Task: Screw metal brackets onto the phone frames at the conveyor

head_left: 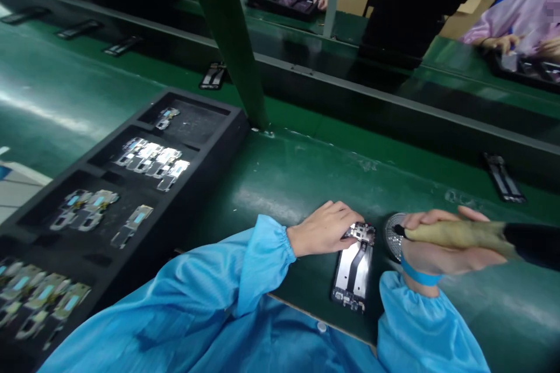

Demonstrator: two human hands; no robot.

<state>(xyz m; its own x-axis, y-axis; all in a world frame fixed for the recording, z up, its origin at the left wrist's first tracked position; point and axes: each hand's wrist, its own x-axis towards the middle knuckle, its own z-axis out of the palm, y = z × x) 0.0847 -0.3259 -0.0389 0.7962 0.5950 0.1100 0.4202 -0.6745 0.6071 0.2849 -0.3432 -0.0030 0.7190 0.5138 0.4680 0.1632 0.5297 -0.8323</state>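
Observation:
An opened smartphone [355, 271] lies on the green bench in front of me, its silvery inside and dark ribbon cable facing up. My left hand [326, 228] grips its upper left edge, thumb and fingers beside the circuit board [364, 233] at the top. In my right hand [441, 256] is an electric screwdriver [459, 233] with a yellowish wrapped body and a black rear end. Its dark front end is over a round metal dish [394, 238] with a dotted surface, right of the phone. Whether the tip touches the dish I cannot tell.
A black compartment tray [223, 151] with several circuit boards stands at left. More opened phones, one at the right [503, 178] and one by the green post [230, 41], lie along the bench's back. Beyond the rail, two people in pink handle black trays.

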